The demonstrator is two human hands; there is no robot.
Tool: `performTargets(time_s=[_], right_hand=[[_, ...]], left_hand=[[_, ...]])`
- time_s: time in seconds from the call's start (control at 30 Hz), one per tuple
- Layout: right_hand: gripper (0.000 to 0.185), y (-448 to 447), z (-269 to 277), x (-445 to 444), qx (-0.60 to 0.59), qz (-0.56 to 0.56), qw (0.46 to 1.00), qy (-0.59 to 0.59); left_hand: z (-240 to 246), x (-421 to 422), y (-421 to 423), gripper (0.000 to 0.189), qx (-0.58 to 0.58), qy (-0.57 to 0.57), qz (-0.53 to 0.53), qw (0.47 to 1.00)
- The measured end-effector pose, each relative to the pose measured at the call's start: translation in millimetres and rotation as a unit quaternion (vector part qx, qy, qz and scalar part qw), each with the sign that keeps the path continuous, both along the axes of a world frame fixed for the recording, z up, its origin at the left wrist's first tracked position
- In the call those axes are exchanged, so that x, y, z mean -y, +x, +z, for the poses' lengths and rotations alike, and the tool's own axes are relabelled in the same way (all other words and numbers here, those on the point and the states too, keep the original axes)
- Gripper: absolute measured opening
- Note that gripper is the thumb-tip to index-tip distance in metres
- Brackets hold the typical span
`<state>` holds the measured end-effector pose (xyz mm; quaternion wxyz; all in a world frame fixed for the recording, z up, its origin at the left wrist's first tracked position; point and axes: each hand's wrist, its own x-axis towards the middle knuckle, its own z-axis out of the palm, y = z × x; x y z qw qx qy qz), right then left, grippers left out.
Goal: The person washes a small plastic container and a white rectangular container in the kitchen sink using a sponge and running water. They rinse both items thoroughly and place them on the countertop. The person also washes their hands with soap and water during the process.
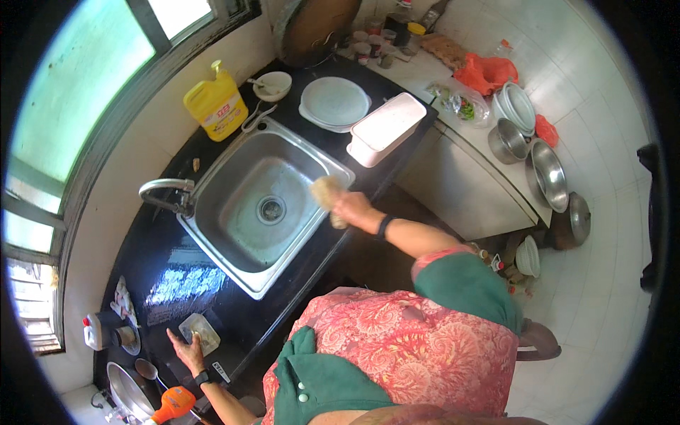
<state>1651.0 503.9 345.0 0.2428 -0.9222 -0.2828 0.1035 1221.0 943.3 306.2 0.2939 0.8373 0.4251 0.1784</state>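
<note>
My right hand [355, 209] grips a blurred tan cloth or scrubbing pad [325, 192] over the near right rim of the stainless steel sink [226, 199]. Part of that cloth hangs below my fingers. The sink basin holds no dishes, and its drain strainer [271, 210] is in plain sight. Over the black countertop [159, 332] at the left, my left hand [189, 355] has its fingers apart. Its thumb overlaps a small clear plastic container [204, 325] in the picture; whether it touches the container I cannot tell.
A curved faucet [167, 185] stands at the sink's window side. Beyond the sink are a yellow detergent jug [217, 106], a white bowl [273, 86], a lidded round dish [336, 102] and a white lidded box [388, 127]. A metal pan [127, 390] and an orange-topped bottle [176, 402] sit lower left.
</note>
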Motion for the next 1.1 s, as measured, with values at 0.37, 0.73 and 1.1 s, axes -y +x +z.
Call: performTargets(time_s=[0.37, 0.73, 1.1], right_hand=[[0.025, -59, 13, -66, 0.010, 0.196, 0.969, 0.147], [0.019, -63, 48, 157, 0.140, -0.393, 0.873, 0.253], [0.027, -56, 46, 248, 0.020, -0.557, 0.695, 0.454]], left_hand=[[130, 54, 124, 0.059, 0.187, 0.132, -0.125, 0.965], [118, 118, 185, 0.057, 0.220, 0.064, -0.344, 0.911], [169, 195, 267, 0.058, 0.201, 0.162, -0.443, 0.858]])
